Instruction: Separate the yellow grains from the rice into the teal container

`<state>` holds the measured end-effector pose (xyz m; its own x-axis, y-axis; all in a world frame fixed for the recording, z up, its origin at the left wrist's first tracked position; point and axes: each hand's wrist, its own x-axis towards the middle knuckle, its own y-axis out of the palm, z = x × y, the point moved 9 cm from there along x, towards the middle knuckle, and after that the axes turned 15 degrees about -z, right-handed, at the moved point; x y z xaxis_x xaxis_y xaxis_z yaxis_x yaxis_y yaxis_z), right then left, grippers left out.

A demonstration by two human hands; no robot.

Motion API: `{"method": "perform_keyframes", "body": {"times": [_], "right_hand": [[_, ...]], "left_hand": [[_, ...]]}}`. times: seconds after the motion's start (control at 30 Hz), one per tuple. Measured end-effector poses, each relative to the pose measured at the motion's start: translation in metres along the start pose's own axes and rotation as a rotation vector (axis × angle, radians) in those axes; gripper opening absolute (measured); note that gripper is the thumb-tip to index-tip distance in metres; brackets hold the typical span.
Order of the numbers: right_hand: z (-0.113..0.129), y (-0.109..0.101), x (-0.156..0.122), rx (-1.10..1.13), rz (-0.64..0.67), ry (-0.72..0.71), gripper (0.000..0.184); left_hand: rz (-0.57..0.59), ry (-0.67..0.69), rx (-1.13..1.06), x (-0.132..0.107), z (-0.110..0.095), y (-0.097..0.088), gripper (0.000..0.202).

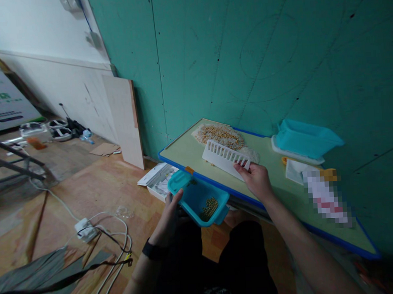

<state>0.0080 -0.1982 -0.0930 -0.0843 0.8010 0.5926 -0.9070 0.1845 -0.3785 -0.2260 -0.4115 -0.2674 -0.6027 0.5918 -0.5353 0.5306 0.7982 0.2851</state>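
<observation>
My left hand grips a turquoise plastic container by its left side, just below the table's front edge. Small yellowish beans lie in the container's near right part. My right hand is closed on the right end of a white slotted plastic comb, held over the table. Its teeth point away from me. Behind the comb, a pile of orange-yellow beans mixed with white grains spreads over the tabletop.
A second turquoise container stands on a white lid at the table's back right. Nearer lie a white scoop-like piece, an orange item and a blurred-out packet. Cables and a power strip are on the floor, left.
</observation>
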Motion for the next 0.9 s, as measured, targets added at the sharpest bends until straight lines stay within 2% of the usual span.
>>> {"method": "perform_keyframes", "body": {"times": [0.27,0.6,0.9], "right_hand": [[0.002,0.001,0.0,0.02,0.037,-0.006,0.065],[-0.014,0.002,0.001,0.075,0.018,0.027,0.06],[0.004,-0.003,-0.013,0.104,0.061,-0.015,0.049]], "left_hand": [[0.005,-0.001,-0.009,-0.001,-0.004,0.0,0.081],[0.002,0.001,0.023,0.002,-0.004,0.0,0.08],[0.003,0.01,-0.01,-0.005,-0.007,0.002,0.077]]}}
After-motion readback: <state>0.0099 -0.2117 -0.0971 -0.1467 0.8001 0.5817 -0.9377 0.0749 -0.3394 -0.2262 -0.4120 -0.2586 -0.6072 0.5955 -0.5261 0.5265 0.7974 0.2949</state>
